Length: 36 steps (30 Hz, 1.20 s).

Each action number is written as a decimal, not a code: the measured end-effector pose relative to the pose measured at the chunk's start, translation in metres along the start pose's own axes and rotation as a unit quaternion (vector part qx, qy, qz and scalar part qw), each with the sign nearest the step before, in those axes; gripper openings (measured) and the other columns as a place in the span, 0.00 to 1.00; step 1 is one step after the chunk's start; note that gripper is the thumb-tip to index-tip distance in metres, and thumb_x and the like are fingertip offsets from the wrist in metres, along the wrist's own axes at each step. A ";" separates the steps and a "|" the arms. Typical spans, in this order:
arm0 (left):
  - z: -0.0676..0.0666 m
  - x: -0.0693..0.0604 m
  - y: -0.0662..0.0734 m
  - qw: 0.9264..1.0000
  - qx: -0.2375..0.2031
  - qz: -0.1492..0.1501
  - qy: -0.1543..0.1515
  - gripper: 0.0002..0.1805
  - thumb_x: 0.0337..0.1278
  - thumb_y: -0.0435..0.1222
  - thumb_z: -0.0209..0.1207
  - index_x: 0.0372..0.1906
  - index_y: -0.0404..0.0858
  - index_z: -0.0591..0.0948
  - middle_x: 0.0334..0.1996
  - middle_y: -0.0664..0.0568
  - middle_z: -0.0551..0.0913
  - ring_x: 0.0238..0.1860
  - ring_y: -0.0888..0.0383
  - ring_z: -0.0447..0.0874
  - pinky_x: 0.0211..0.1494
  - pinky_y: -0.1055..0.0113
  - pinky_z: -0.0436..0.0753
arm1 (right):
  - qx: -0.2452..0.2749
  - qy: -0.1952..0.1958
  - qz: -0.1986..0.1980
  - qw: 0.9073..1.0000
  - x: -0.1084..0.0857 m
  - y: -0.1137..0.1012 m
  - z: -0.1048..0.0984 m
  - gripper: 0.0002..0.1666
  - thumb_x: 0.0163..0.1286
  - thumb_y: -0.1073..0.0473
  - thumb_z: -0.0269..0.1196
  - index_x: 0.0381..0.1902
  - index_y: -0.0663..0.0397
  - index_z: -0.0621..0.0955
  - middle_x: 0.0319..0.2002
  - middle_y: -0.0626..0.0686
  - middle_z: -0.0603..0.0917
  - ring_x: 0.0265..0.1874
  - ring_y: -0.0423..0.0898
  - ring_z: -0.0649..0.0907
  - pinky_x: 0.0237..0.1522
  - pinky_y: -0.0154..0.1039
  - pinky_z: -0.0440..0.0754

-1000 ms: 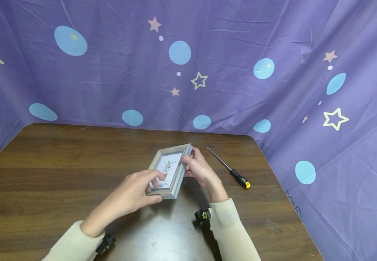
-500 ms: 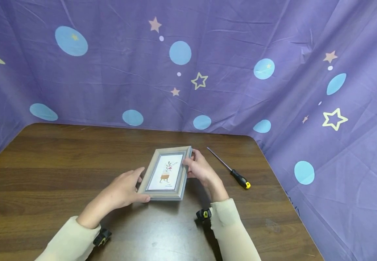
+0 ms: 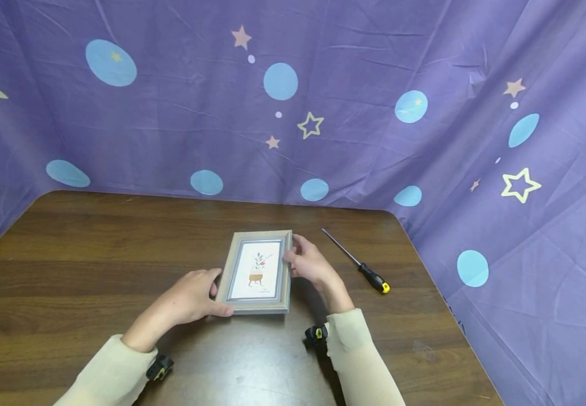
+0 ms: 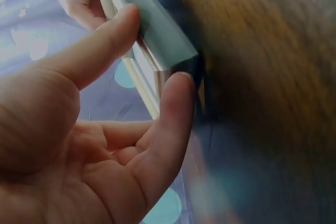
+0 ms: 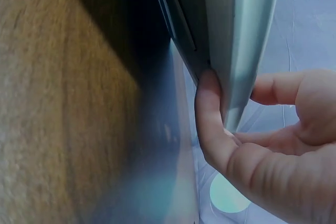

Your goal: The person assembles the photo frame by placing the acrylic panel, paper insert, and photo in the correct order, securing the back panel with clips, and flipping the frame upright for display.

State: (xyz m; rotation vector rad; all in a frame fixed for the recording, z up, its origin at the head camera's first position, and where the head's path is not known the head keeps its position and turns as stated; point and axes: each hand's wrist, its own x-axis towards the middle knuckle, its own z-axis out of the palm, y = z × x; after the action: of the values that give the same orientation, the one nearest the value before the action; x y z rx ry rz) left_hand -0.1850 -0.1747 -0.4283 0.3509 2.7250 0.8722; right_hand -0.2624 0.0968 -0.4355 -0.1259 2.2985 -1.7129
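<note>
A picture frame [image 3: 260, 307], pale beige and grey-blue, is held face up above the table, its print [image 3: 256, 270] of a potted plant on a stool facing me. At its near left corner, my left hand [image 3: 183, 299] pinches it, thumb on the near edge. In the left wrist view its fingertip [image 4: 177, 90] presses by the frame's corner. My right hand [image 3: 314, 266] grips the right side, thumb on the front; the right wrist view shows a finger [image 5: 210, 98] bent behind the back edge.
A screwdriver [image 3: 372, 278] with a black and yellow handle lies to the right of the right hand on the brown wooden table [image 3: 95, 242]. Behind hangs a purple curtain [image 3: 171, 129] with stars and dots. Each wrist wears a black camera strap.
My left hand has drawn back from over the print to the near left corner and grips there. The frame has turned and flattened, its face now more fully visible. The screwdriver stays put.
</note>
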 end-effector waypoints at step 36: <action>0.008 0.000 0.004 0.999 -0.034 -0.022 -0.004 0.56 0.51 0.47 0.81 0.74 0.20 0.63 0.34 0.48 0.79 0.28 0.56 0.79 0.34 0.61 0.79 | -0.238 0.000 -0.040 0.970 -0.003 0.004 0.003 0.39 0.73 0.65 0.64 0.78 0.70 0.66 0.64 0.69 0.81 0.25 0.46 0.87 0.38 0.38 0.86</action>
State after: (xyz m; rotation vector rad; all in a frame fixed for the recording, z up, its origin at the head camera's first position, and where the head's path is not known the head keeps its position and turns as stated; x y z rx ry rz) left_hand -0.1820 -0.1676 -0.4326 0.2783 2.6779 0.9472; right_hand -0.2586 0.0956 -0.4399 -0.3150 2.6914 -1.1547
